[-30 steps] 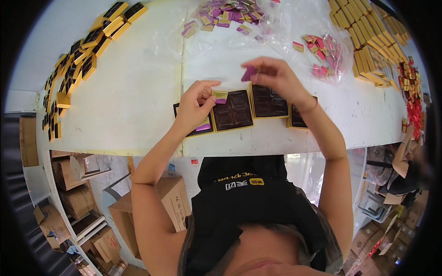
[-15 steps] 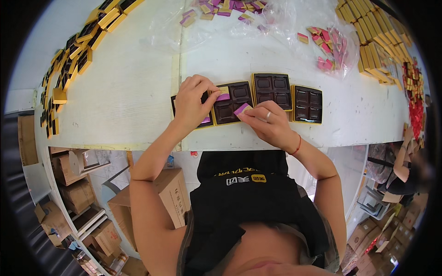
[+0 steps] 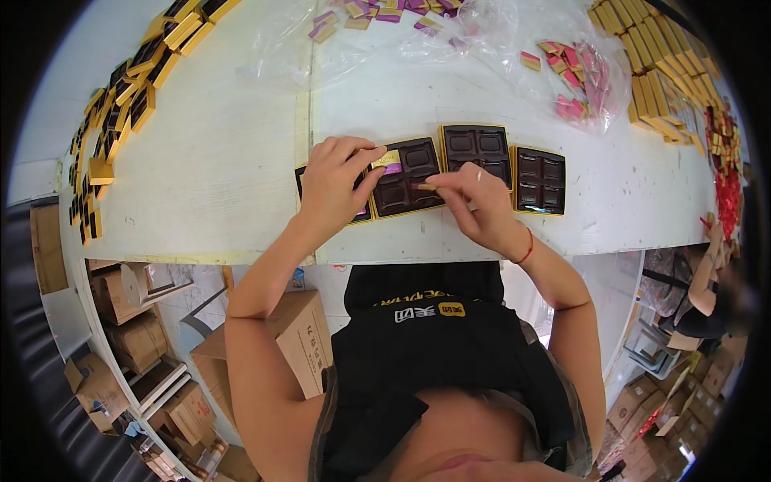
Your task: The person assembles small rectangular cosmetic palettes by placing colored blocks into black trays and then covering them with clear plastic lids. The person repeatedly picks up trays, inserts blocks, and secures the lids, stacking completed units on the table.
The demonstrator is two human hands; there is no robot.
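Observation:
Four-compartment dark brown trays with gold edges lie before me. My left hand (image 3: 333,181) has thumb and index finger at the left side of a purple-and-gold wrapped piece (image 3: 390,163), in the upper left compartment of the middle-left tray (image 3: 419,157). My right hand (image 3: 482,205) pinches a second wrapped piece (image 3: 426,186), tilted nearly edge-on over that tray's right side. Beneath my left hand lies another tray (image 3: 300,178), mostly hidden, with some purple showing in it. To the right are a tray (image 3: 475,145) and a smaller-looking tray (image 3: 540,181), both with bare compartments.
Loose purple-and-gold pieces (image 3: 389,14) and pink-and-gold pieces (image 3: 574,72) lie on clear plastic at the back. Gold boxes (image 3: 658,96) are stacked at right; dark-and-gold trays (image 3: 144,108) are piled at left. Cartons (image 3: 301,337) stand below the table (image 3: 201,177). Another person (image 3: 703,293) is at far right.
My right hand has shifted slightly up and right, and its piece has turned from showing its face to nearly edge-on. My left thumb and index finger have parted slightly beside the placed piece.

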